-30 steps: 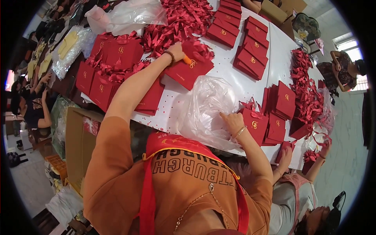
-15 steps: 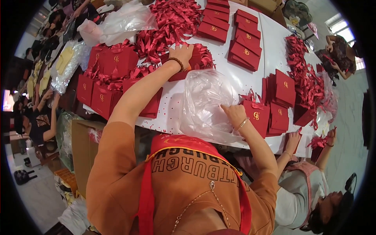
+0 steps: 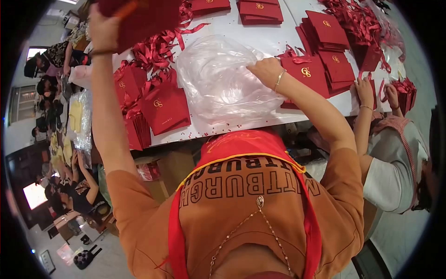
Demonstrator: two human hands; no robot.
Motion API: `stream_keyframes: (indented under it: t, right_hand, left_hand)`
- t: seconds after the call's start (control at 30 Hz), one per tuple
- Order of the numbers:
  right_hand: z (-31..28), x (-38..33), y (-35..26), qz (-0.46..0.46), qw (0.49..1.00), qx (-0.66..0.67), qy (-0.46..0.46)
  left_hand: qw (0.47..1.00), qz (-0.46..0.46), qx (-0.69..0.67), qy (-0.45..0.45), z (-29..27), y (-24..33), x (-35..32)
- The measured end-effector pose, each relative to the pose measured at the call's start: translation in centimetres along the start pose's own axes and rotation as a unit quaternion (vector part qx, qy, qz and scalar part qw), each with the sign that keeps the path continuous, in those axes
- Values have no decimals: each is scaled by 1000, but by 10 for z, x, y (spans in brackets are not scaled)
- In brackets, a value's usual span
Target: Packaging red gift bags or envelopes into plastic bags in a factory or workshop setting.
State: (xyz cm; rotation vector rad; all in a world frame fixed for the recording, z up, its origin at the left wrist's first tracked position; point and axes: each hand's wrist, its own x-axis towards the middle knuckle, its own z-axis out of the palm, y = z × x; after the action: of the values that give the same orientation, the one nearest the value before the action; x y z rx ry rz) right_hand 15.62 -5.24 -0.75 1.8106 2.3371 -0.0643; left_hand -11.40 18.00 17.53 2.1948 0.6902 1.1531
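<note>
Head view: left hand (image 3: 103, 29) pinching red bag (image 3: 151, 21). Right hand (image 3: 265, 72) curled, clear plastic bag (image 3: 211, 86) just left; can't tell pinch.

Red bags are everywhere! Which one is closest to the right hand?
The red bag just right of the person's right hand, with its left part covered by the wrist. That overlap sets it apart: the other red bags are farther away.

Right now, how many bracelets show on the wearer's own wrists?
2: a dark bracelet by the left hand, which holds a red bag; a gold-coloured bracelet by the right hand, at the clear plastic. None appears hidden.
</note>
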Motion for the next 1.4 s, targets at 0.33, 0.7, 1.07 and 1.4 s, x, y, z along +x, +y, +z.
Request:
stream_keyframes:
  t: [0.33,0.7,1.07,1.4]
  right_hand:
    - [46,26,2,-176,918,254,247]
    - [88,-13,24,-3,872,486,-63]
    - [-11,-19,25,-62,880,463,89]
    - [-13,-35,-38,-73,961,148,220]
  left_hand:
    - [977,-157,-138,-44,138,-77,-177]
    - [922,-256,-237,-167,170,-18,-199]
    - [955,-77,-87,-273,182,-13,-191]
    - [833,-392,-312,-236,207,-136,-222]
